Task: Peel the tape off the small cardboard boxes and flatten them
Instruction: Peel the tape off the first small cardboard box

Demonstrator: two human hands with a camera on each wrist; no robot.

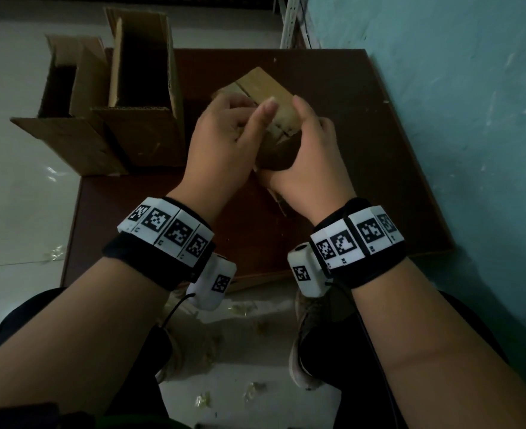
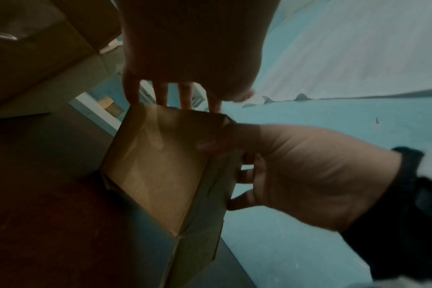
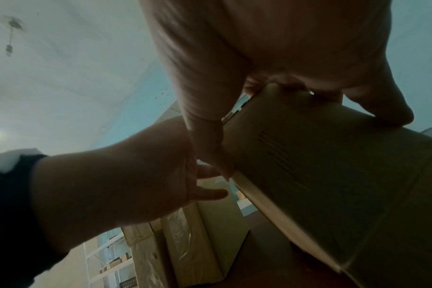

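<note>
Small box held between both hands over the middle of the table.

The small cardboard box [image 1: 265, 97] sits tilted above the table [image 1: 364, 144], the left hand [image 1: 221, 140] on its left side, the right hand [image 1: 311, 156] on its right and near side. Two open cartons [image 1: 125, 97] stand side by side at the table's far left corner. A wall [image 1: 457, 88] runs along the right. Tape scraps [image 1: 203, 397] lie on the floor nearest the person.

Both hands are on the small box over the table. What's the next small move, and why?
Probably pick at the tape end on the small box's top seam with the left hand, while the right hand steadies it: the flaps look closed and both hands grip it.
</note>
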